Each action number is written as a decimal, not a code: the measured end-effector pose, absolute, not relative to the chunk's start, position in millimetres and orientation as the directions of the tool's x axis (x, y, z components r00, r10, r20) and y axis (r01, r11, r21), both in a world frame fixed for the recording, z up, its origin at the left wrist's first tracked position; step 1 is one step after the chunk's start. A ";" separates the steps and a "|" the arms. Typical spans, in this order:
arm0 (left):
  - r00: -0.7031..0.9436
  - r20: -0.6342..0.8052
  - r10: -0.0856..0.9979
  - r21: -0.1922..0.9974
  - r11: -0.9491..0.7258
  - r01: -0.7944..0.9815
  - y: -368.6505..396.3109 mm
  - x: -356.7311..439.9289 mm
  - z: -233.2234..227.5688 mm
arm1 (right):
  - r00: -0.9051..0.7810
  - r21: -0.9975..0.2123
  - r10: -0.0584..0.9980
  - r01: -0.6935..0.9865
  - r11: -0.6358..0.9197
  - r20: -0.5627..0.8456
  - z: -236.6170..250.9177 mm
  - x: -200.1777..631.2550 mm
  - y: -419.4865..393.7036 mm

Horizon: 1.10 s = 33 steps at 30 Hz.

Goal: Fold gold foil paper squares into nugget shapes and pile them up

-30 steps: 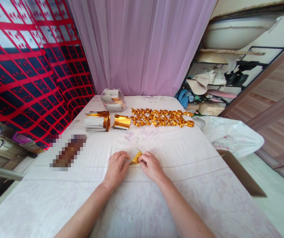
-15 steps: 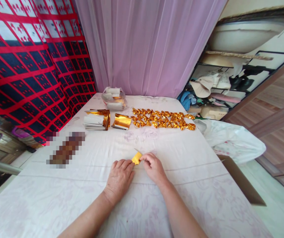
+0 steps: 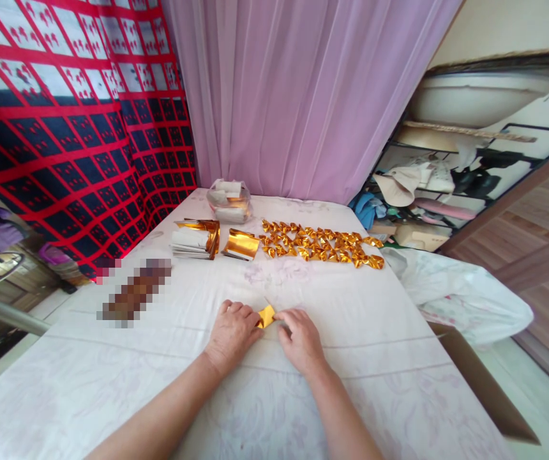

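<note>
Both hands, the left hand (image 3: 230,332) and the right hand (image 3: 302,337), have their fingers clamped on one small gold foil paper (image 3: 267,316), low on the white worktop (image 3: 351,306). Beyond lie one row of folded gold pieces (image 3: 322,244), too many to count, two foil stacks (image 3: 196,237) and one clear bag (image 3: 229,200). No writing is readable.

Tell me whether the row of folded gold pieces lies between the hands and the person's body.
No: the folded gold pieces lie at the far side of the table, beyond both the left hand and right hand.
</note>
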<state>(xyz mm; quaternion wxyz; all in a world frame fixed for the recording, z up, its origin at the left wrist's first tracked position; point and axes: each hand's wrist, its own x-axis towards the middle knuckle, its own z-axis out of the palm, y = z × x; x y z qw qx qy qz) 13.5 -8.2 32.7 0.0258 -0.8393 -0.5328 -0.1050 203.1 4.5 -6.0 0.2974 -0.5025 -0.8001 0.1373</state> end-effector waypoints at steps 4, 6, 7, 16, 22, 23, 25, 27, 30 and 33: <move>0.489 0.209 0.847 -0.057 -0.489 0.871 0.5 15.1 29.5 | -0.312 -0.524 0.885 0.719 0.457 0.345 -6.4 202.0 4.1; 0.529 0.211 0.822 -0.087 -0.523 0.848 2.5 15.3 27.1 | -0.305 -0.530 0.886 0.715 0.456 0.350 -6.7 201.5 4.0; 0.551 0.212 0.807 -0.104 -0.542 0.834 3.1 15.0 26.0 | -0.302 -0.533 0.886 0.713 0.456 0.353 -6.8 201.2 3.9; 0.683 0.303 0.665 -0.243 -0.639 0.730 3.0 1.3 16.0 | -0.351 -0.458 0.825 0.702 0.545 0.442 -5.4 197.4 3.0; 0.662 0.338 0.669 -0.194 -0.639 0.745 -6.1 -10.6 13.9 | -0.442 -0.375 0.745 0.665 0.646 0.500 0.2 189.9 -3.0; 0.659 0.345 0.668 -0.179 -0.643 0.745 -7.9 -13.1 14.2 | -0.458 -0.376 0.739 0.653 0.657 0.494 0.6 188.6 -4.1; 0.652 0.355 0.670 -0.143 -0.651 0.746 -10.6 -18.6 14.1 | -0.471 -0.386 0.741 0.645 0.660 0.478 0.8 186.5 -5.6; 0.647 0.360 0.671 -0.099 -0.663 0.742 -11.5 -23.9 12.8 | -0.475 -0.388 0.746 0.648 0.655 0.467 0.5 185.3 -6.2; 0.640 0.366 0.676 -0.022 -0.681 0.732 -11.1 -30.5 9.3 | -0.497 -0.375 0.726 0.632 0.678 0.475 1.2 184.7 -6.9; 0.613 0.376 0.695 0.082 -0.684 0.725 -14.1 -34.7 7.0 | -0.534 -0.355 0.694 0.605 0.713 0.484 3.6 183.4 -9.1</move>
